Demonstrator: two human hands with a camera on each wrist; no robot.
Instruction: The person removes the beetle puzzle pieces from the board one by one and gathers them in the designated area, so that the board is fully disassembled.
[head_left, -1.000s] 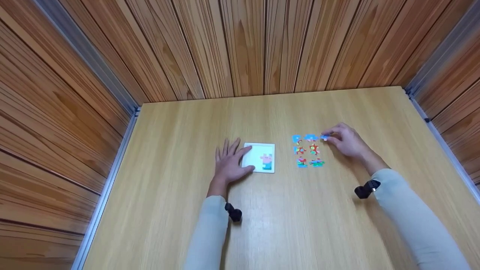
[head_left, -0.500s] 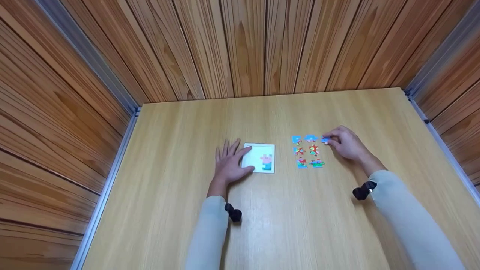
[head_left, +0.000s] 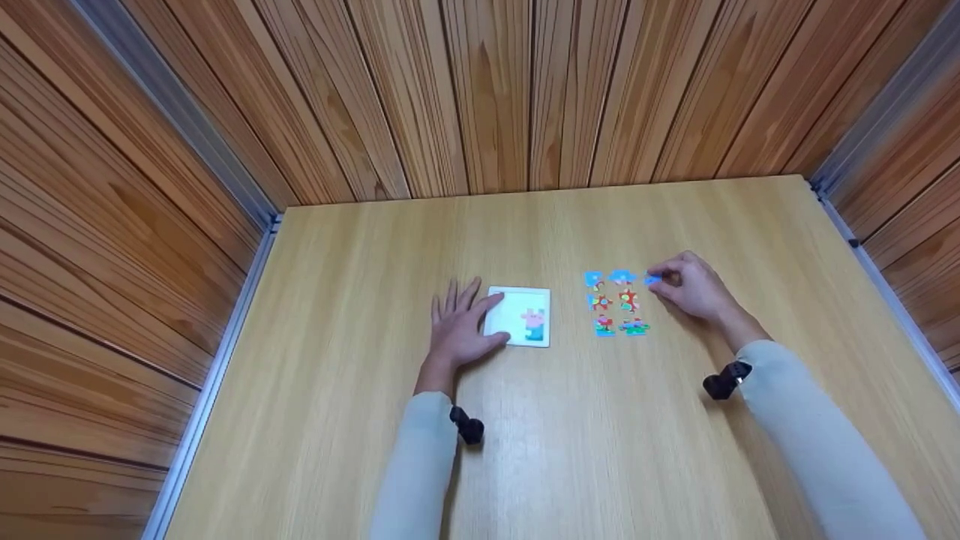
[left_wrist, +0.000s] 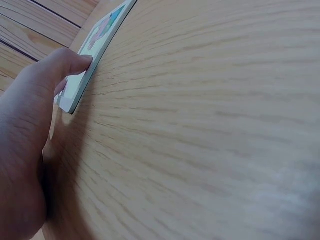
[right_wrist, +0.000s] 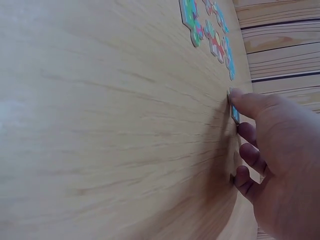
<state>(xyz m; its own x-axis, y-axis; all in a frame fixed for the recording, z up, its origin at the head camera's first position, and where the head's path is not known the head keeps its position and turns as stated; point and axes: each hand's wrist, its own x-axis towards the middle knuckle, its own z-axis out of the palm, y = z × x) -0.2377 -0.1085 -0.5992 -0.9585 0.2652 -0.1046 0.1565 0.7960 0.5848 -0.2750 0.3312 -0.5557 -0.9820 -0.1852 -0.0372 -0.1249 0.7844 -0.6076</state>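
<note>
Blue puzzle piece (head_left: 652,280): pinched between thumb and curled fingers of the right hand (head_left: 694,286), held just above the table (head_left: 600,450), at the right end of the top row of loose pieces.

Loose puzzle pieces (head_left: 616,302): six, laid flat in three rows of two, just left of the right hand; none is touched.

White puzzle board (head_left: 520,316): flat on the table, one pink-and-blue section filled at its lower right. It is steadied by the left hand (head_left: 460,328), fingers straight and slightly spread, thumb pressed against its near edge.

Surroundings: wood-panelled walls (head_left: 480,90) on three sides, metal corner strips. Between board and loose pieces only bare tabletop is seen.
</note>
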